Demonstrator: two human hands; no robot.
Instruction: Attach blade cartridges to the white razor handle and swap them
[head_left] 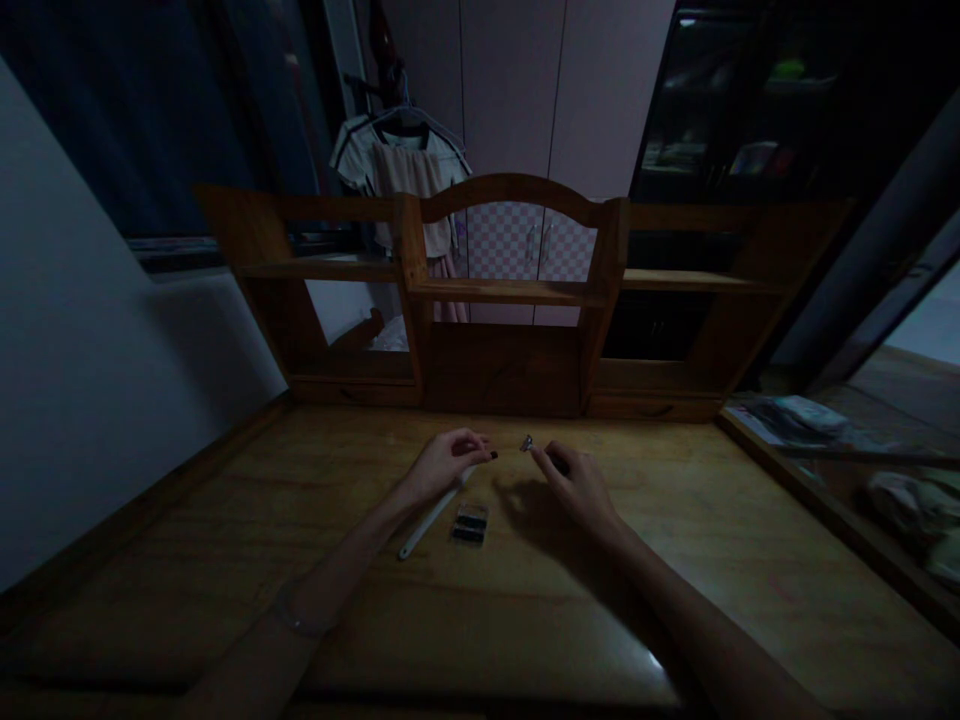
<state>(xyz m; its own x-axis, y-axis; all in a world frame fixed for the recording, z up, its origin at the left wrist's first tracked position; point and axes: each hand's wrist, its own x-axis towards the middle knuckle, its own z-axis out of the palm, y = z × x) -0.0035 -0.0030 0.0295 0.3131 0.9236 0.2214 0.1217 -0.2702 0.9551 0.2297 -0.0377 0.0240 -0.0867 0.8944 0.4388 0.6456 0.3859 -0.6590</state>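
Observation:
My left hand [448, 462], a thin band on its wrist, is above the tabletop with thumb and fingers pinched. At their tips sits a small dark piece [494, 455]. Opposite it, my right hand [579, 482] grips a small shiny metal piece [527, 442], too small and dim to name surely. The two pieces are apart. A slim white stick [431, 525] with a hole at its near end slants beneath my left hand; whether the hand touches it I cannot tell. Just right of the stick lies a small clear case [469, 526] with dark strips inside.
The wooden tabletop [300, 520] carries a wooden shelf unit [510, 290] along its far edge. A white wall [112, 380] bounds the left side. Beyond the right edge lie papers or packets [802, 415] and a pale cloth bundle [911, 510]. The room is dim.

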